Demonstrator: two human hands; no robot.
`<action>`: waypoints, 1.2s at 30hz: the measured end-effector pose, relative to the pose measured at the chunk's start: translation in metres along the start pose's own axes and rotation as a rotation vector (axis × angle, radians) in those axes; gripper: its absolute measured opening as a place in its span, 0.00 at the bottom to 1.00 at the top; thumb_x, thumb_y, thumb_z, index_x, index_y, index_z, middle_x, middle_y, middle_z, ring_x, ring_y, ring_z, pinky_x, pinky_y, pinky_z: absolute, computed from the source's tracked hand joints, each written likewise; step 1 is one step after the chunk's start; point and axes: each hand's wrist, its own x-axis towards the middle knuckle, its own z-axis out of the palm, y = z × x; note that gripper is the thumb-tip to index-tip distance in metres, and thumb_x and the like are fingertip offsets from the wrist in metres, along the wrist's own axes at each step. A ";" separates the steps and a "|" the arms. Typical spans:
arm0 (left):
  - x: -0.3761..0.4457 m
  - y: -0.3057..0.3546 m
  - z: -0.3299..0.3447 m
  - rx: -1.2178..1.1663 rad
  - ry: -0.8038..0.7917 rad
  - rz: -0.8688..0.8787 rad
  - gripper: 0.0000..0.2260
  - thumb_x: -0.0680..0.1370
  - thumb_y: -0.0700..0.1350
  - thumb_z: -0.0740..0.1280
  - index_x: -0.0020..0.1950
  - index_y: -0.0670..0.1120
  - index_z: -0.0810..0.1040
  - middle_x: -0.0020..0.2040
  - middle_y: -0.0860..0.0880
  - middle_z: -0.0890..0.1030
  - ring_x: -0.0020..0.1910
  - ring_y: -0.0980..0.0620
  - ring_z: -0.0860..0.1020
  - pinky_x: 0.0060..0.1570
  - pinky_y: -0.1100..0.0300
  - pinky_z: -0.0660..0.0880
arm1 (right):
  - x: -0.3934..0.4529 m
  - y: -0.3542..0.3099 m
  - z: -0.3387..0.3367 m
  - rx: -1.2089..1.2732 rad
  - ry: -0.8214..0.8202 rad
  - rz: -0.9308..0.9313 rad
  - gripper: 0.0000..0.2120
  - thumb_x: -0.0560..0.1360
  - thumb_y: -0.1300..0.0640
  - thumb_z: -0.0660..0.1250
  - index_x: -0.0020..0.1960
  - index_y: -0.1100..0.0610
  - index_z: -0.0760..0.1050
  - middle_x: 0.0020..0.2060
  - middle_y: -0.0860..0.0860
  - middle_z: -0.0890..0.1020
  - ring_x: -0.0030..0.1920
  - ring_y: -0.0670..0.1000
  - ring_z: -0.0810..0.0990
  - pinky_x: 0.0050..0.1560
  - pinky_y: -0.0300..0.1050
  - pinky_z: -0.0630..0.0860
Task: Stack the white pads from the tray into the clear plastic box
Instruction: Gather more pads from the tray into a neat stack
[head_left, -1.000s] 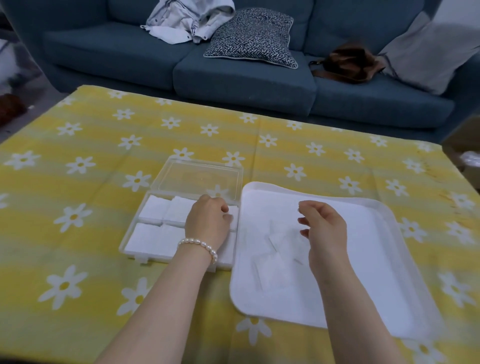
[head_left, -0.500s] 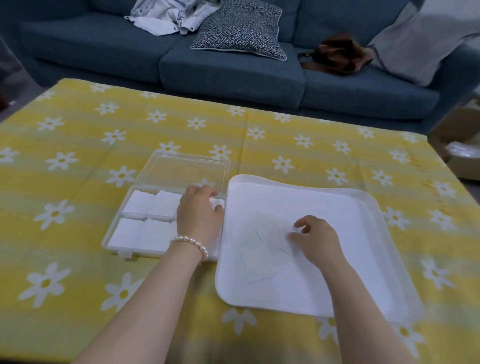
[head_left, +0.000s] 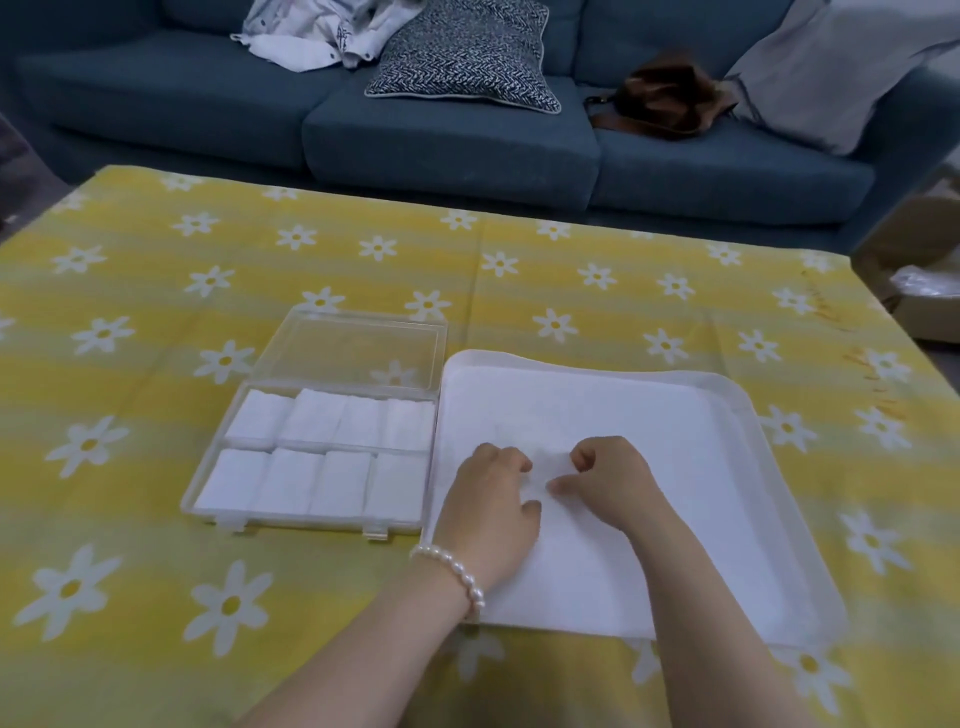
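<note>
Looking down from the head view: clear plastic box on the bench, all eight compartments holding white pads; few left in the tray, hard to count. Left hand and right hand curled together there, apparently pinching a pad.

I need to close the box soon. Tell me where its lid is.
In the head view, the clear lid lies open flat on the tablecloth, hinged behind the clear plastic box, left of the tray.

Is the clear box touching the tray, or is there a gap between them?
Cannot tell. In the head view the clear plastic box sits right beside the tray's left rim with no tablecloth visible between them, but contact itself is not plain.
</note>
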 end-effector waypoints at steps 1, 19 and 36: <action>0.003 0.000 -0.004 -0.106 0.058 -0.045 0.14 0.76 0.45 0.67 0.61 0.47 0.74 0.57 0.51 0.73 0.55 0.53 0.74 0.55 0.66 0.68 | -0.001 0.000 -0.004 0.083 0.005 -0.006 0.24 0.65 0.64 0.73 0.28 0.54 0.56 0.26 0.51 0.61 0.27 0.50 0.60 0.27 0.42 0.55; 0.010 0.010 -0.029 -1.749 -0.054 -0.391 0.15 0.81 0.53 0.54 0.45 0.45 0.75 0.52 0.43 0.84 0.52 0.46 0.82 0.36 0.55 0.77 | -0.051 -0.046 0.008 0.862 -0.226 0.016 0.13 0.69 0.61 0.74 0.50 0.56 0.73 0.28 0.56 0.81 0.22 0.48 0.73 0.24 0.37 0.67; 0.012 0.006 -0.025 -1.727 -0.147 -0.434 0.20 0.82 0.55 0.51 0.62 0.45 0.75 0.56 0.49 0.83 0.46 0.49 0.83 0.36 0.58 0.72 | -0.048 -0.046 0.005 0.896 -0.170 0.027 0.15 0.66 0.66 0.75 0.46 0.59 0.71 0.25 0.55 0.78 0.22 0.48 0.71 0.24 0.37 0.68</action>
